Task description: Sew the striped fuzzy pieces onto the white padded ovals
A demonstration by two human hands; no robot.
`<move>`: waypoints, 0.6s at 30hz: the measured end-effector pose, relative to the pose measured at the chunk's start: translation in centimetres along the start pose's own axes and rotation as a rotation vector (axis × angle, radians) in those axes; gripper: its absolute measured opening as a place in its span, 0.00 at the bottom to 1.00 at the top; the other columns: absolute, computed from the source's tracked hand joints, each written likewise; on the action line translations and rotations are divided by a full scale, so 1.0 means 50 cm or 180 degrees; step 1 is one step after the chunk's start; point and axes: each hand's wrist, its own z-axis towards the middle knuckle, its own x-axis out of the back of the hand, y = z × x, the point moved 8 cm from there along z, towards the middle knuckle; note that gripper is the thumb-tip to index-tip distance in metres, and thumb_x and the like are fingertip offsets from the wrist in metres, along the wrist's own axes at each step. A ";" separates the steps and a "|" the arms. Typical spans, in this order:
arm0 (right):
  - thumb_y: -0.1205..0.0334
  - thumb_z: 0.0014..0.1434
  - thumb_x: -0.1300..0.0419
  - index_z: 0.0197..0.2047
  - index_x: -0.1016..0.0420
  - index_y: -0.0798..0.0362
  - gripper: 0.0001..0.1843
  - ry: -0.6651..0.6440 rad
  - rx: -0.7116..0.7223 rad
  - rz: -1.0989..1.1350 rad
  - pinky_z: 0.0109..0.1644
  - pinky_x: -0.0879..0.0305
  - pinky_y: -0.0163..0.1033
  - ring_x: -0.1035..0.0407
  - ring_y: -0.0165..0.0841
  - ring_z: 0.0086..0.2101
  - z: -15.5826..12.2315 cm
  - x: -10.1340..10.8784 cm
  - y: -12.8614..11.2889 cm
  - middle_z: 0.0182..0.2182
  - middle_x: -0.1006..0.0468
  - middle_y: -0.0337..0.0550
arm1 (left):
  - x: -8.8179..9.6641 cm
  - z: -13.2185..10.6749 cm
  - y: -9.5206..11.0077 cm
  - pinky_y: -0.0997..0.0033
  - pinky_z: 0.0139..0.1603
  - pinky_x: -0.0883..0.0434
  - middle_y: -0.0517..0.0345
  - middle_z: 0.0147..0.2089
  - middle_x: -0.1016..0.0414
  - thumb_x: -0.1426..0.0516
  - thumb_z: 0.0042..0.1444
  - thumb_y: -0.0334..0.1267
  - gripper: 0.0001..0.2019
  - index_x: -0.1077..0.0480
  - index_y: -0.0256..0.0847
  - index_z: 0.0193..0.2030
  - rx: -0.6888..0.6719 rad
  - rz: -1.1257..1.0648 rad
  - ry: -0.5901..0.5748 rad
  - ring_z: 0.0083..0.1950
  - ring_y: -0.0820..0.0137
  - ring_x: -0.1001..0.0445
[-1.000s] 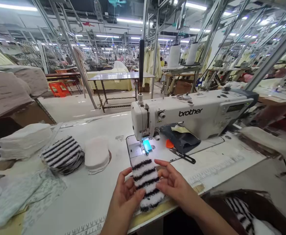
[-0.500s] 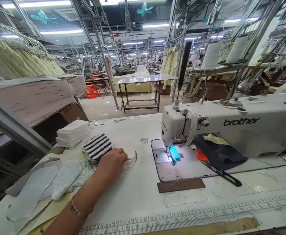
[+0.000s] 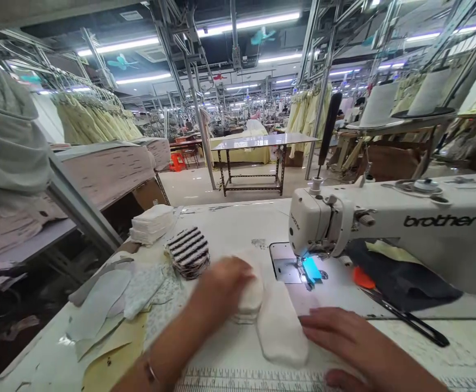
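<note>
My left hand (image 3: 221, 283) is smeared by motion over the stack of white oval fleece pieces (image 3: 251, 298); its fingers cannot be made out. One white oval piece (image 3: 280, 329) lies flat on the table in front of the needle plate. My right hand (image 3: 344, 337) rests beside that piece with its fingers stretched flat, touching the piece's right edge. A stack of black-and-white striped pieces (image 3: 189, 251) sits just left of the white stack. The white Brother sewing machine (image 3: 384, 228) stands at the right, its needle light on.
A pile of folded white pieces (image 3: 152, 224) lies at the table's back left. Thin white patterned cutouts (image 3: 115, 294) are spread at the left. Black scissors (image 3: 409, 321) and dark cloth (image 3: 401, 275) lie under the machine arm. A metal rack post (image 3: 82, 209) slants at left.
The striped piece held a second ago is gone from my hands. My left hand reached to the white stack; a white piece now lies before the machine and my right hand has come in beside it.
</note>
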 end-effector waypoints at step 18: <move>0.71 0.56 0.44 0.40 0.27 0.50 0.10 0.0259 -0.0044 0.0132 0.47 0.32 0.44 0.30 0.38 0.45 0.026 -0.068 0.003 0.40 0.24 0.44 | 0.122 0.028 -0.365 0.66 0.39 0.31 0.56 0.37 0.29 0.44 0.57 0.36 0.05 0.31 0.35 0.35 0.1825 0.0638 0.0161 0.38 0.68 0.29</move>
